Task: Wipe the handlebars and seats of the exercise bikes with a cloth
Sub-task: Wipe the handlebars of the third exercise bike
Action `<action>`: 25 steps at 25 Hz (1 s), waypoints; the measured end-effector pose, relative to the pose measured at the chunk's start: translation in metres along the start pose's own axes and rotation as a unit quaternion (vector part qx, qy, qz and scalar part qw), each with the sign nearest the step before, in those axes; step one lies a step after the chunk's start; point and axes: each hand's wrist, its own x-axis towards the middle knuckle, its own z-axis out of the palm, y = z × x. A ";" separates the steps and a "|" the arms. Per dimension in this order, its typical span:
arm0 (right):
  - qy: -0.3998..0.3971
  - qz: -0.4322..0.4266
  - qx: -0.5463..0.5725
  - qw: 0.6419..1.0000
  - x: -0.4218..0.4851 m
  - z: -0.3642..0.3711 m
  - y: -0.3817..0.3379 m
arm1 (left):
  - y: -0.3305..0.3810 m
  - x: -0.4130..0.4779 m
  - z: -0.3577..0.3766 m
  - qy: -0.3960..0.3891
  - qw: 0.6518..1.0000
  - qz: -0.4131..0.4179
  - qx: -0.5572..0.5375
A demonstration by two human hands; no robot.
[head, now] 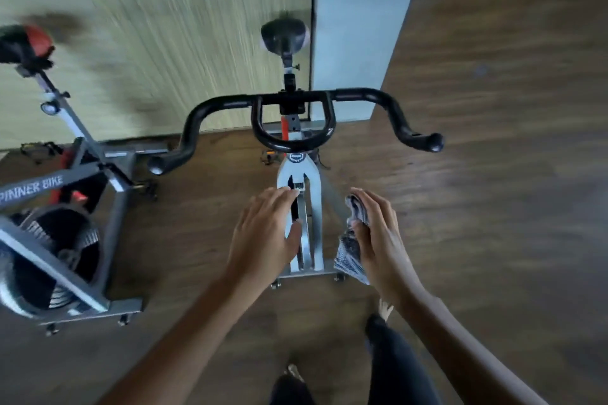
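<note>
Your right hand [375,233], in the lower middle of the frame, pinches a bunched-up cloth [353,253] between thumb and fingers. Your left hand [263,233] is just beside it, with fingers straight and a little apart, holding nothing. I cannot tell if it touches the bike's grey frame [316,200] under it.

Above both hands, in the middle of the frame, are the black handlebars [362,96]. The black seat [285,34] is higher up, near the top. A second bike [39,186] with a red and black seat [28,43] stands at the left.

The cloth looks soft, light and floppy, so keep it bunched in your palm. The handlebars look hard and smooth. Wrap the cloth round one and slide it along.
</note>
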 end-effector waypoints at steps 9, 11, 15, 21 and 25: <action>0.093 0.111 0.044 0.989 -0.061 -0.107 -0.009 | 0.115 0.006 -0.005 -0.029 0.989 0.135 -0.046; 0.134 0.136 0.048 0.980 -0.076 -0.141 0.013 | 0.154 0.014 0.012 -0.044 0.983 0.173 -0.049; 0.200 0.173 0.042 0.964 -0.106 -0.213 0.065 | 0.241 0.037 0.055 -0.065 0.969 0.230 -0.056; 0.252 0.191 0.017 0.948 -0.126 -0.319 0.144 | 0.368 0.080 0.124 -0.084 0.961 0.251 -0.085; 0.241 0.187 0.006 0.952 -0.097 -0.366 0.188 | 0.413 0.122 0.157 -0.094 0.960 0.247 -0.088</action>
